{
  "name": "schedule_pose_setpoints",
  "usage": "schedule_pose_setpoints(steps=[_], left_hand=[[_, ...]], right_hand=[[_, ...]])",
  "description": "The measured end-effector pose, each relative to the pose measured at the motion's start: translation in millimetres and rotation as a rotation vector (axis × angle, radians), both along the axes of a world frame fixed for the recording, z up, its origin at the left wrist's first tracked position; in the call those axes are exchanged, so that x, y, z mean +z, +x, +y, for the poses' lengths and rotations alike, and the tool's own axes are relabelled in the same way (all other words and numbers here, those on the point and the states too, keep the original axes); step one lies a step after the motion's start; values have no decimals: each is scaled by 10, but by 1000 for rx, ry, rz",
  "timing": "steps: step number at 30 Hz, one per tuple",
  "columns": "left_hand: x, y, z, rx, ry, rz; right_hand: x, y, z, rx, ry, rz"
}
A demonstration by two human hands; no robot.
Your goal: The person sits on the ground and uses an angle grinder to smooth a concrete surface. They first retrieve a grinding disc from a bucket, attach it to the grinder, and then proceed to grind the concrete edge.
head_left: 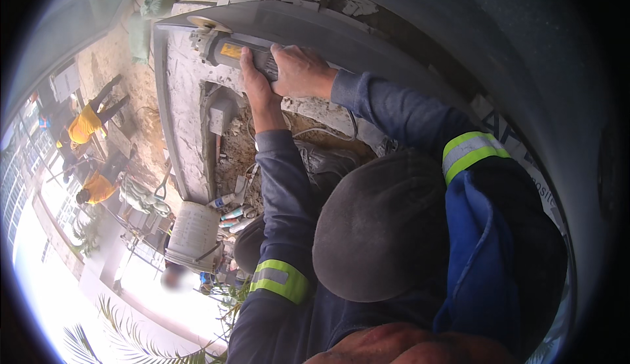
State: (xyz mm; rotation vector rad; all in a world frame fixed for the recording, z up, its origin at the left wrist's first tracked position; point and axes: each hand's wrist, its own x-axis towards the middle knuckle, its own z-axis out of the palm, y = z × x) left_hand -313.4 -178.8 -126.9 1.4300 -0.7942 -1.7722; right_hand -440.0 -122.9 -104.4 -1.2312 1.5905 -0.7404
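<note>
My left hand (261,92) and my right hand (298,72) both grip an angle grinder (226,52) with a grey body and yellow label, side by side on its body. Its pale yellowish disc (203,21) is at the edge of a dark grey panel (282,20); whether they touch I cannot tell. Below the grinder runs a rough white mortared ledge (180,88) around an opening with dirt, a grey box (220,115) and a cable (328,133).
A white bucket (193,233) and several tubes (239,216) lie near my left forearm. At left, two workers in yellow shirts (85,124) are on sandy ground, near green sacks (141,39) and a coiled hose (141,197). Palm fronds (118,318) show at lower left.
</note>
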Motion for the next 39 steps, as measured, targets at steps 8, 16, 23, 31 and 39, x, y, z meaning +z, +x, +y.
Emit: schedule_pose_setpoints(steps=[8,16,23,31,39], left_hand=[[-28,34,-36,9,-1,6],[-49,56,-64,-5,-12,13],[-34,63,-112,-1,-7,76],[-81,125,-197,15,24,124],[13,0,-55,19,26,99]], right_hand=[[1,17,-56,25,16,16],[-22,46,-98,42,27,28],[-72,107,-144,11,-19,34],[-88,137,-210,36,-28,36],[-20,40,-65,23,-4,21]])
